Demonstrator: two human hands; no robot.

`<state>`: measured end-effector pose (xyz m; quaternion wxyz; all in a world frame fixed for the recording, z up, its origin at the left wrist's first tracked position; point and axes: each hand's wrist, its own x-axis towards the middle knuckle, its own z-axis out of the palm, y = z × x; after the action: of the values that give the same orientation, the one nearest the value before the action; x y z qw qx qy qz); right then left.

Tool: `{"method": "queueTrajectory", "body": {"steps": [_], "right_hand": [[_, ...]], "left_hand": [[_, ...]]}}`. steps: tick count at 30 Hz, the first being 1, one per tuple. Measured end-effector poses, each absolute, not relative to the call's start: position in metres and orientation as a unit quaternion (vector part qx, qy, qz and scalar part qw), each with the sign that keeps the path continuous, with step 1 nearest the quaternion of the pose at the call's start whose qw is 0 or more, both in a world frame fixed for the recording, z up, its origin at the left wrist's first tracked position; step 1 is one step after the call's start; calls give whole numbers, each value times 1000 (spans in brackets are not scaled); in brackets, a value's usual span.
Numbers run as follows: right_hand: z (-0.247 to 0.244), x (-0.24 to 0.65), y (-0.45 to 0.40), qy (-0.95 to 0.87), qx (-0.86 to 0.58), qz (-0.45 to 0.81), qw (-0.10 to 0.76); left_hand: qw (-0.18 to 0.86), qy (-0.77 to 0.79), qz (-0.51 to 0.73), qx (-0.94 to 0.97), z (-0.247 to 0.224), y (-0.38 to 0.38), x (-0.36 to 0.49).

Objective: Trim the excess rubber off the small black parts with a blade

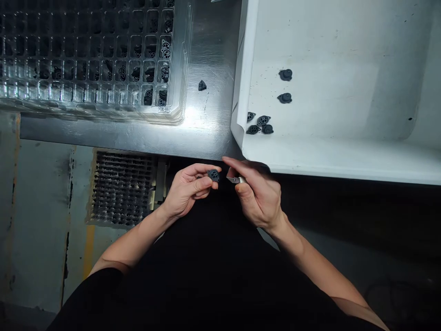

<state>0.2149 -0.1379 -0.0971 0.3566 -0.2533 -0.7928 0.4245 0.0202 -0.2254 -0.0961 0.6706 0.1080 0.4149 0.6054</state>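
Clear tray: a compartment tray (pixel 93 59) lay up and to the left of both hands, on the steel bench (pixel 206 133); a few of its cells held dark parts.
Left hand: the left hand (pixel 188 188) was curled nearly closed, pinching a small round black part (pixel 213 174) between thumb and fingertips, just below the bench edge and over the lap.
Stray piece: one loose dark part (pixel 202 85) sat on the bench above the hands, between tray and bin.
Right hand: the right hand (pixel 258 193) was closed around a small metal blade tool (pixel 236 179), its tip close beside the held part.
White bin: the bin (pixel 344 156), up and to the right, held a few like parts (pixel 260 124).
Risk: the blade could slip off so small a piece and nick the left fingertips; a loosened pinch would likely drop the part out of sight onto the dark lap.
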Motion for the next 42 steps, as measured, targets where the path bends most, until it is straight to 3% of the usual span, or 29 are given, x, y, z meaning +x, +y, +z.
{"method": "queueTrajectory", "body": {"steps": [5,14,42], "right_hand": [[-95,210,-136,-839,-218,343,363],[-98,216,-133,-849,-205,329,359],[-100,212,-133,-815,-188,413,360]], "left_hand": [[680,401,605,102,-97,-225,22],[671,405,608,127,-98,-225,22],[639,439,599,200,-101,-227,9]]}}
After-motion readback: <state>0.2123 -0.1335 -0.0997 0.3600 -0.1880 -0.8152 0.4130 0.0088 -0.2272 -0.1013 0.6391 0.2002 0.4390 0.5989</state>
